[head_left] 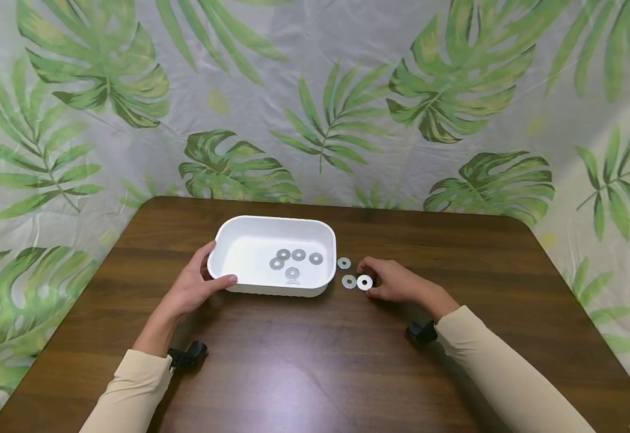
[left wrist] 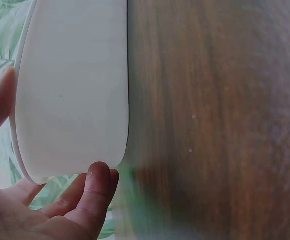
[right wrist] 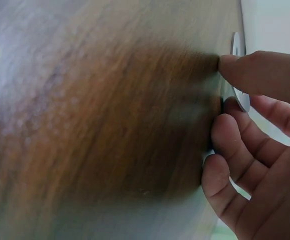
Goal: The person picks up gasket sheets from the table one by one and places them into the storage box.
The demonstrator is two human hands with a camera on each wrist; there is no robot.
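Observation:
A white plastic tub (head_left: 272, 290) with rounded corners stands on the table, several flat grey washers (head_left: 299, 255) lying on its floor toward the right end. My left hand (head_left: 193, 285) grips the tub's left end, thumb over the near rim and fingers around the end wall, which the left wrist view shows close up. Just right of the tub, my right hand (head_left: 396, 281) pinches a shiny washer (head_left: 365, 282) by its edge. In the right wrist view that washer (right wrist: 244, 102) is tilted between thumb and fingers. Beside it lie two loose washers, a nearer one (head_left: 348, 281) and a farther one (head_left: 344, 263).
The dark wooden table (head_left: 293, 361) has rounded far corners. A leaf-patterned cloth (head_left: 336, 90) hangs behind it and down both sides. Each wrist wears a black strapped camera, such as the left one (head_left: 187, 356).

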